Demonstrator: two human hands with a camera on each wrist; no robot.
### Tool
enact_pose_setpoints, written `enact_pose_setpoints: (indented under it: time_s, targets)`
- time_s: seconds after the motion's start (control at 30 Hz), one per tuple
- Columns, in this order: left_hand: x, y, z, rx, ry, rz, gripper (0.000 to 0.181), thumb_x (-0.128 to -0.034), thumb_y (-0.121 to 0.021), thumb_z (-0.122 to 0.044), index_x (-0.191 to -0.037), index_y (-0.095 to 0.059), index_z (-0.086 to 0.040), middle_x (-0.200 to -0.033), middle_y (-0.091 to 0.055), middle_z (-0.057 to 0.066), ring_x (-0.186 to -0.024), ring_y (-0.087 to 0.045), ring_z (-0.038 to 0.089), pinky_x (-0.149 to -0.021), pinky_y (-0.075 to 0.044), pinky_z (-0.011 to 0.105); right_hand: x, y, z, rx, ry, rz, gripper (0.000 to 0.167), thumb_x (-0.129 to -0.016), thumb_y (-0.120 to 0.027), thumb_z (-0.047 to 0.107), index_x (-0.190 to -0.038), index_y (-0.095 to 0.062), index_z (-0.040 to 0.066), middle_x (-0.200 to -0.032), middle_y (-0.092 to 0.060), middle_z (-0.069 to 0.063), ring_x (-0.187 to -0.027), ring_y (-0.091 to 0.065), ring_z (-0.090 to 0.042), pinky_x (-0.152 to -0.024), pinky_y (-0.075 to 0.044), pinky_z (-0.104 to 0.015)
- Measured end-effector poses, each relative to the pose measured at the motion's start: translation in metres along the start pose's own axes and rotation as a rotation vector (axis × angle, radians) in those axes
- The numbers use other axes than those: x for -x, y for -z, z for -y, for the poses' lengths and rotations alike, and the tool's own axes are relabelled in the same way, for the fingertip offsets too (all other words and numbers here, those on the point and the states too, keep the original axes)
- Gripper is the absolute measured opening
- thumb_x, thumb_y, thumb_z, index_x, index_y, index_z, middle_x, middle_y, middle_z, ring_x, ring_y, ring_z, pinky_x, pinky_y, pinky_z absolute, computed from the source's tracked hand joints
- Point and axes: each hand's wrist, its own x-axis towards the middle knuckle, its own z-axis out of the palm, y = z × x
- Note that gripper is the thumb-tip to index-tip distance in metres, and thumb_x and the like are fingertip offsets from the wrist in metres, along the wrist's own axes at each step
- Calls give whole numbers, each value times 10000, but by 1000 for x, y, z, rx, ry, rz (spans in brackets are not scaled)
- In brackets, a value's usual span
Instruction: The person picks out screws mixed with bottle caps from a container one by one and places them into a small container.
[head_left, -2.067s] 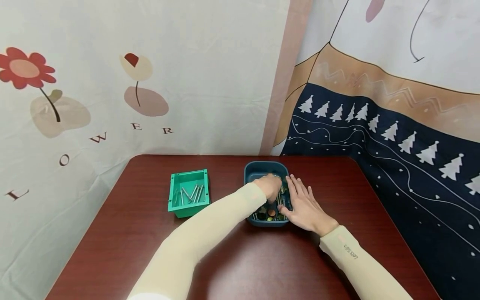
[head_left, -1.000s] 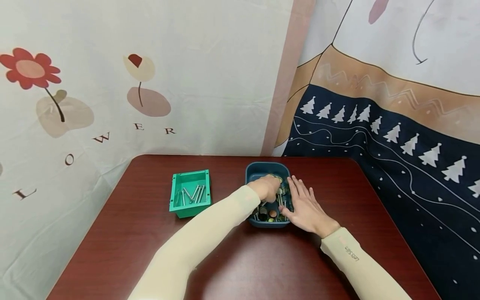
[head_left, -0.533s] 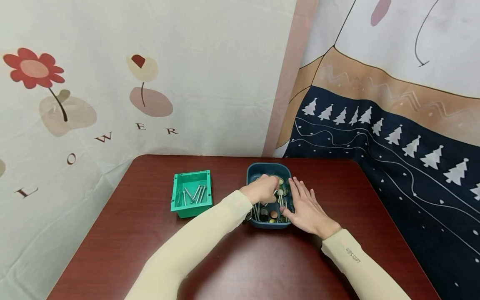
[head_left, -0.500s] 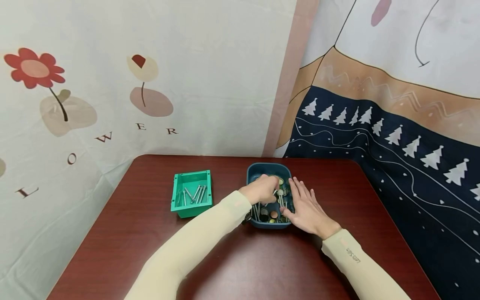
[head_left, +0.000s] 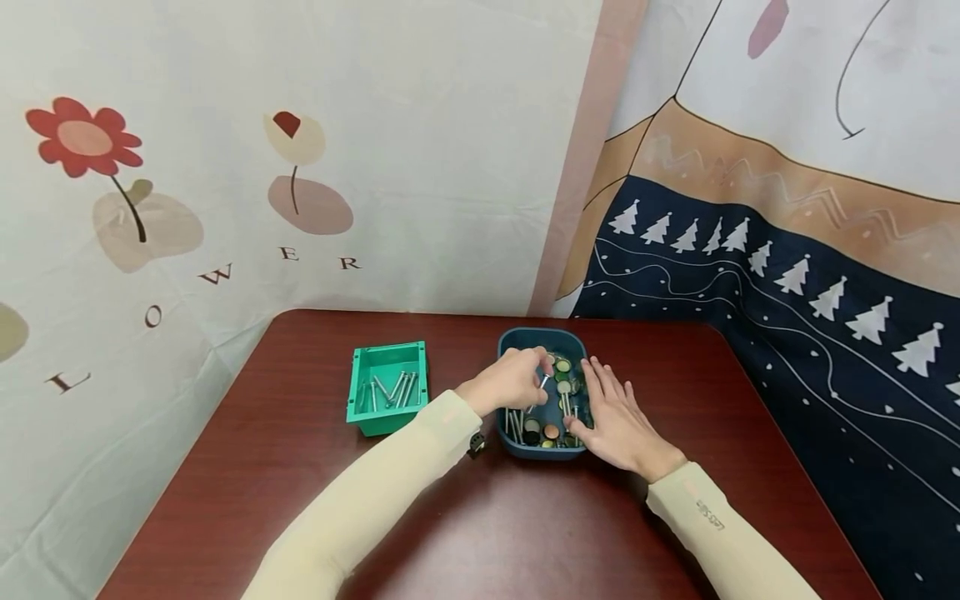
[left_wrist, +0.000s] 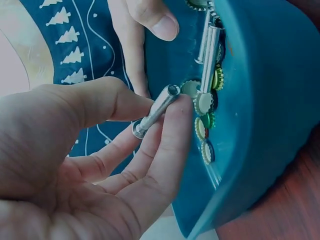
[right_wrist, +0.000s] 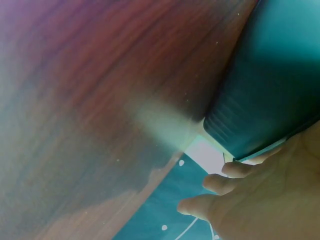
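Observation:
My left hand [head_left: 504,385] pinches a silver metal bolt [left_wrist: 158,109] between thumb and fingers, over the dark blue bin [head_left: 542,454]. Its threaded end points up toward the left wrist camera, with the flat head among the fingers. Inside that bin lie several bottle caps [left_wrist: 204,103] and more bolts [left_wrist: 211,59]. My right hand [head_left: 618,421] rests along the bin's right rim, fingers straight; in the right wrist view the palm [right_wrist: 280,195] lies against the bin's outer wall. Further left, a green box [head_left: 367,417] contains several bolts [head_left: 401,390].
Both containers stand on a reddish-brown wooden table [head_left: 480,525], with a gap between them. Behind hangs a pale cloth with flower prints [head_left: 450,167]; a navy cloth with white trees [head_left: 750,275] hangs at the right.
My left hand has drawn up and left from deep among the bin's contents, and the bolt in its fingers now shows. The right hand stays on the rim. The head view has shifted slightly.

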Motion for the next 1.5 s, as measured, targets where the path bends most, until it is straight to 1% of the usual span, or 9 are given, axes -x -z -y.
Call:
enact_pose_setpoints:
  time_s: [0.13,0.17,0.27,0.47,0.7,0.9,1.13,1.27,1.5]
  targets:
    - [5,3,5,9,-5,-27,344,-1064,-820,-83,-1381,-686,-63,-881,-739,53,-640,-687,142,-647,-557,262,0,0,0,1,-4,-1,1035,-1133,-691,504,-1870,-124,49,-1950,-144,-260,-1790,-182,-586,-1382,-154,-872]
    - [6,4,6,11,-5,-33,342,-1064,-819,-83,-1379,-686,-65,-886,-735,51,-651,-677,137,-650,-553,261,0,0,0,1,-5,-1,1038,-1132,-688,512,-1870,-125,49,-1950,-144,-259,-1790,-181,-587,-1382,-153,-873]
    - [10,6,10,27,2,-41,353,-1059,-822,-79,-1385,-687,-67,-909,-734,53,-671,-677,141,-658,-559,264,1,-1,0,-3,-8,2,1042,-1130,-679,530,-1870,-125,49,-1951,-143,-258,-1790,-178,-589,-1383,-150,-873]
    - [17,14,17,67,19,-42,376,-1060,-814,-75,-1413,-684,-67,-957,-762,65,-704,-728,149,-703,-615,281,1,-1,0,-2,-4,-3,1038,-1131,-674,527,-1869,-124,48,-1949,-144,-261,-1788,-179,-591,-1380,-154,-878]
    - [23,25,29,56,41,-60,379,-1063,-833,-77,-1410,-682,-53,-934,-749,68,-683,-720,155,-710,-649,289,1,-1,1,1,6,-17,1032,-1125,-687,495,-1865,-132,38,-1943,-158,-273,-1782,-191,-597,-1375,-156,-884]
    - [33,36,36,60,58,-82,393,-1060,-843,-62,-1411,-670,-32,-947,-726,88,-677,-730,177,-710,-672,296,1,-2,2,7,12,-24,1028,-1129,-697,487,-1866,-137,38,-1942,-165,-272,-1780,-202,-594,-1376,-171,-881]
    - [43,50,44,22,69,-135,350,-1045,-815,-41,-1365,-676,-64,-980,-741,84,-686,-745,168,-729,-664,303,2,2,3,0,5,-21,1026,-1134,-700,482,-1868,-133,44,-1945,-153,-266,-1781,-192,-596,-1382,-160,-876]
    - [48,55,51,4,77,-145,335,-1044,-816,-46,-1350,-681,-71,-993,-752,84,-692,-749,163,-750,-663,310,2,1,2,-3,1,-13,1028,-1134,-697,492,-1869,-130,49,-1946,-152,-265,-1784,-185,-596,-1383,-159,-874]
    - [56,65,59,14,101,-148,331,-1038,-813,-38,-1338,-678,-79,-1021,-753,100,-716,-752,177,-753,-678,317,2,-1,2,-6,3,-19,1028,-1132,-693,509,-1871,-138,60,-1946,-163,-258,-1783,-194,-594,-1385,-163,-870]
